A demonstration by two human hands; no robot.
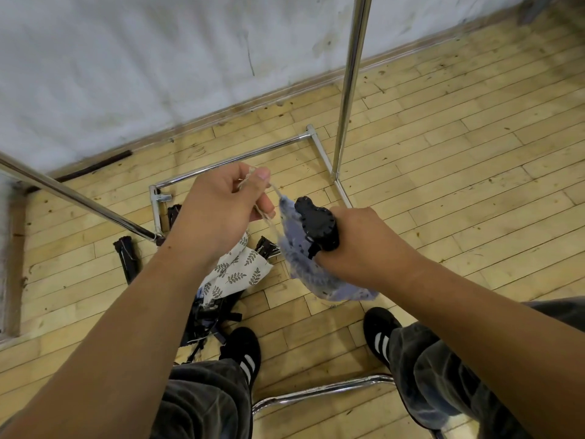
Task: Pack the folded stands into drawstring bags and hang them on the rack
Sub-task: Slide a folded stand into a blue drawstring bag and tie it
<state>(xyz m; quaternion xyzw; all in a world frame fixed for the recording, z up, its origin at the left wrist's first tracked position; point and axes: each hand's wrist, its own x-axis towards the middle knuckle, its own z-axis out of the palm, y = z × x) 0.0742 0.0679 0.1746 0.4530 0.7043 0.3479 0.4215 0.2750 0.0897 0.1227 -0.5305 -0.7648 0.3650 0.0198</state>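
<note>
The left hand (218, 205) pinches a rough twine drawstring (273, 189) of the soft lavender cloth bag (294, 248). The right hand (357, 245) grips a black ridged folded stand (315, 224) half inside that bag, above the plank floor (443, 153) beside the chrome tube rack (348, 74).

Black folded stand (316, 228) half inside blue-grey drawstring bag (297, 267), head protruding; cord (274, 189) drawn up-left; chrome rack (348, 83) behind.

Even, soft indoor light with a wide-angle bend
Chrome rack pole (349, 77) carries bright glints; shadows on the wooden floor (443, 153) are faint; straight lines bow toward the edges; the near trousers (202, 403) look smeared
</note>
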